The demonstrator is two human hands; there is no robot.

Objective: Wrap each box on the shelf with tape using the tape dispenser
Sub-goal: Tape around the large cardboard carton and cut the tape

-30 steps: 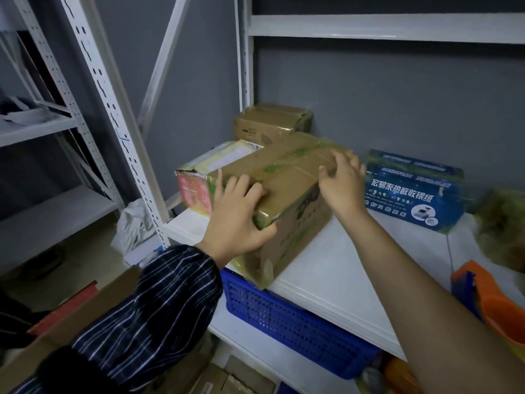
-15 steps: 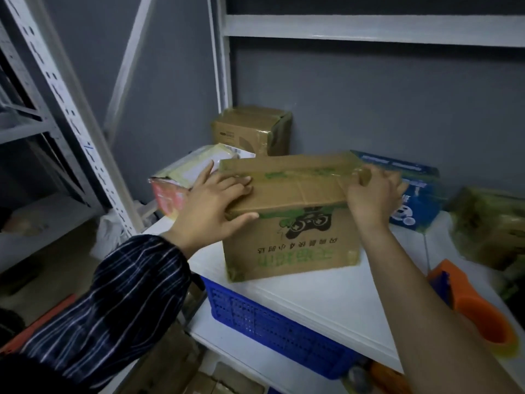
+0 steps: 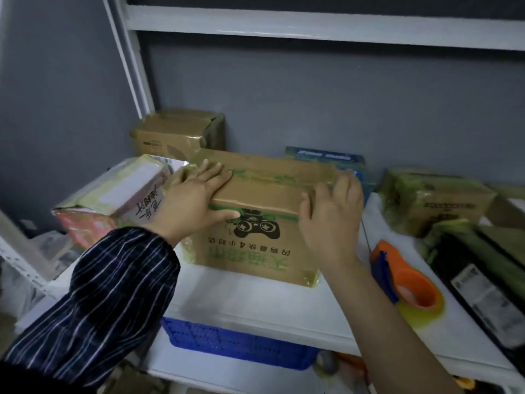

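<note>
Cardboard box (image 3: 264, 191) on shelf (image 3: 255, 302); left fingers (image 3: 211, 174) flat atop, right fingers (image 3: 346, 184) curled round corner.

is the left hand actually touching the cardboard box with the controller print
Touching. The head view shows the left hand lying flat on top of the cardboard box, thumb against its front face.

Above the cardboard box (image 3: 250, 223) the way is open right up to the upper beam (image 3: 312, 29), and the bare strip of shelf (image 3: 241, 300) in front leaves room to reach in. A pink parcel (image 3: 113, 194) hems its left end, while a brown box (image 3: 173, 135) and a blue box (image 3: 326, 159) crowd the back. On the right the tape dispenser (image 3: 406, 280) narrows the gap, with a green-wrapped box (image 3: 434, 200) and a black box (image 3: 460, 265) beyond.
</note>
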